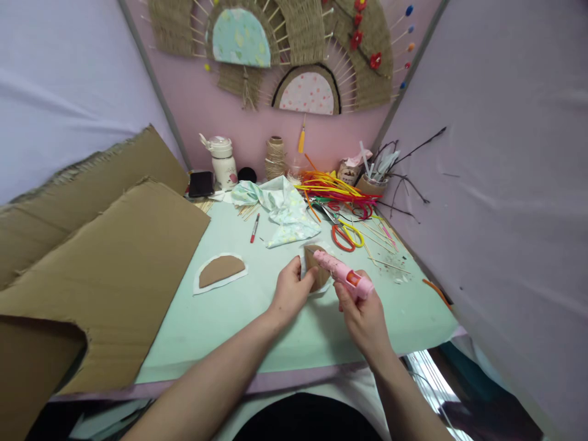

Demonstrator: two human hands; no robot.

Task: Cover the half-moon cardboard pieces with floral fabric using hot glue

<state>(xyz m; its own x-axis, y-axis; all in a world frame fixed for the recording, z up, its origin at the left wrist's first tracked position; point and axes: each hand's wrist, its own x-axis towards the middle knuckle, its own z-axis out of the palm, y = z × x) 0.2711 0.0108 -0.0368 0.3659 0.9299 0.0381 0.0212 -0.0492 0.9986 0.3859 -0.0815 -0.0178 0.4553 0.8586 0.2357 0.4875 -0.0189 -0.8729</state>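
My left hand (293, 286) pinches the near-left edge of a brown cardboard half-circle (313, 260), which has white fabric showing around its rim. In my right hand (364, 313) is a pink hot glue gun (337, 268), its tip pointing left over the upper part of that cardboard. Whether the tip touches the cardboard I cannot tell. To the left, a second cardboard half-circle (222, 270) lies flat on a slightly larger piece of pale fabric.
Orange-and-yellow-handled scissors (344, 236), pipe cleaners (337, 184) and patterned fabric (289, 208) lie behind my hands. A red marker (254, 228) rests further left. Large cardboard sheets (124, 263) cover the left side. A bottle (223, 164), twine spool (275, 158) and twigs (408, 180) stand at the back.
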